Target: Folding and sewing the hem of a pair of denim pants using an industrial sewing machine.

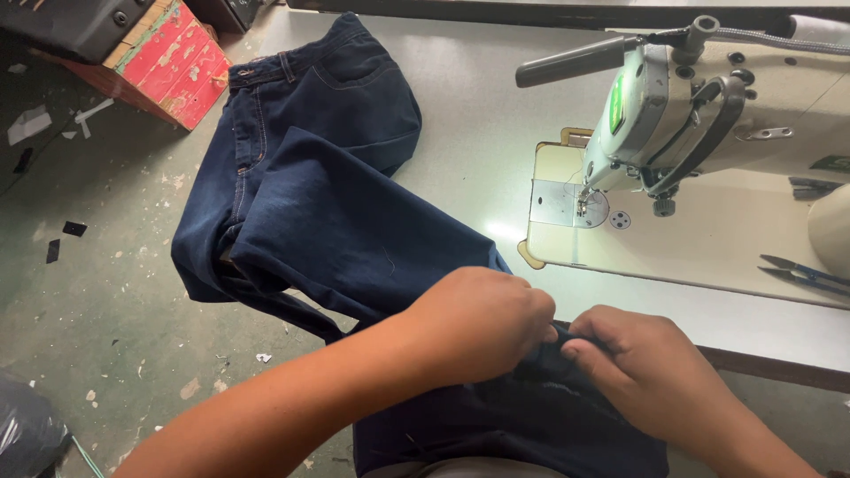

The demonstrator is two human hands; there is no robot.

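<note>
While both hands worked at the near edge of the sewing table, the pair of dark indigo denim jeans point(328, 204) lay spread across the pale grey tabletop point(478, 115), its waistband end hanging over the far left edge toward the floor and its leg end drawn in toward the person's lap. Left hand point(482, 323) was clenched, knuckles up, pinching a fold of the denim at the leg end. Right hand point(642, 372) was likewise closed on the same stretch of cloth, thumb tip pressed against the fabric, just beside the left hand and touching it at the fingers. Fabric between the two hands was bunched; the exact seam or hem held could not be made out. White industrial sewing machine point(699, 106) stood on the right part of the table, its needle over a metal plate point(567, 202) set in a cream bed, well apart from the hands. A grey lever point(575, 62) projected left from the machine head. Small blue-handled thread snips point(806, 273) lay on the bed at the far right. On the green concrete floor point(97, 265) to the left sat a red painted wooden box point(173, 62), with scraps of dark cloth and paper scattered near it.
</note>
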